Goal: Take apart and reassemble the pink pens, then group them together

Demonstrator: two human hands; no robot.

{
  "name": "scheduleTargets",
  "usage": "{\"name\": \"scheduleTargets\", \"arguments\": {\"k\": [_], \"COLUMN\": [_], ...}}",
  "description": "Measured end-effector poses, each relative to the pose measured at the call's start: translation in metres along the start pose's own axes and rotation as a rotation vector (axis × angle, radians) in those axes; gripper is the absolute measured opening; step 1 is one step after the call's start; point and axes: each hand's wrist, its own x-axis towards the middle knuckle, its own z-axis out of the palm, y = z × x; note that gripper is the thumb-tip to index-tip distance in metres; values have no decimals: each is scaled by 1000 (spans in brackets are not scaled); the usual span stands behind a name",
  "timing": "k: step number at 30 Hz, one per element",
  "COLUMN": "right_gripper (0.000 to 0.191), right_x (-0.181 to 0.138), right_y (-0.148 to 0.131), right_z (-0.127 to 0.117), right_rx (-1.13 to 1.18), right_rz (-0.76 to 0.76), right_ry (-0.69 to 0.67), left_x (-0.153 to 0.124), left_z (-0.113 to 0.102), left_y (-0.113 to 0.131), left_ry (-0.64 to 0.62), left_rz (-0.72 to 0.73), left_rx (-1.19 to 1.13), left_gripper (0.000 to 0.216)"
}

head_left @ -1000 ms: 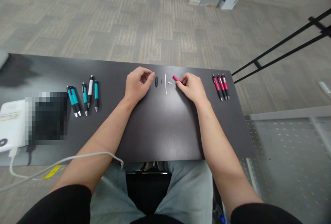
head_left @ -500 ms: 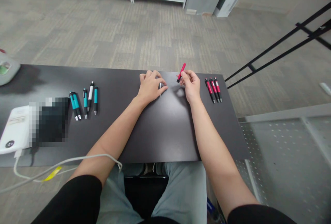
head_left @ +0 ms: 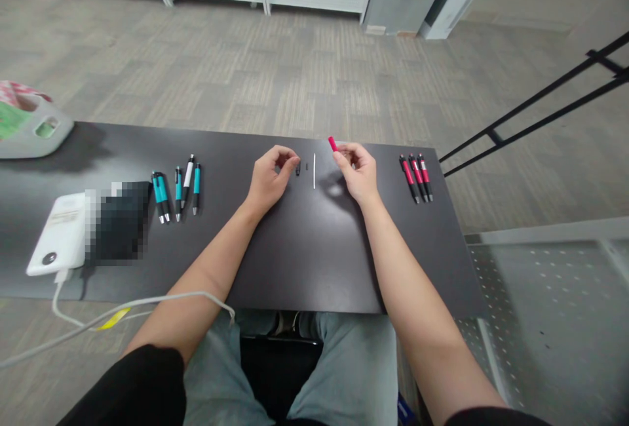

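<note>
My right hand (head_left: 358, 170) is raised over the far part of the desk, thumb and fingers closed on a red pen barrel (head_left: 333, 144). Its upper end sticks out past the fingertips. My left hand (head_left: 272, 177) is curled with its fingertips together at a small black pen part (head_left: 297, 169). Between the hands a thin white pen refill (head_left: 314, 171) lies on the desk. Beside it is a tiny dark piece (head_left: 307, 166), too small to make out.
Three red pens (head_left: 416, 178) lie at the desk's right end. Several teal pens (head_left: 196, 189) and a white pen (head_left: 187, 181) lie left. Further left are a white power bank (head_left: 59, 232) with a cable (head_left: 147, 300) and a basket (head_left: 59, 128). A black rail (head_left: 531, 108) stands right.
My left hand has drawn back left and curled its fingers, uncovering the refill and small dark parts. The red barrel has tilted in my right hand. The view has shifted slightly left.
</note>
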Motion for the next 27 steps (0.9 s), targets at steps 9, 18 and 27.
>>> {"name": "scheduleTargets", "arguments": {"k": [9,18,27], "right_gripper": [23,26,25], "right_x": [-11,-9,-10], "right_y": [-13,-14,-18], "right_z": [5,4,3], "right_rx": [-136,-194,-195], "right_rz": [-130,-128,-168], "right_ry": [-229,-211,-260], "left_x": [6,8,3], "left_z": [-2,-3,-2], "left_y": [-23,-17,-3], "left_ry": [170,40,21], "left_rz": [-102,-164,-89], "left_rx": [-81,-220,-231], "left_gripper": [56,27,41]}}
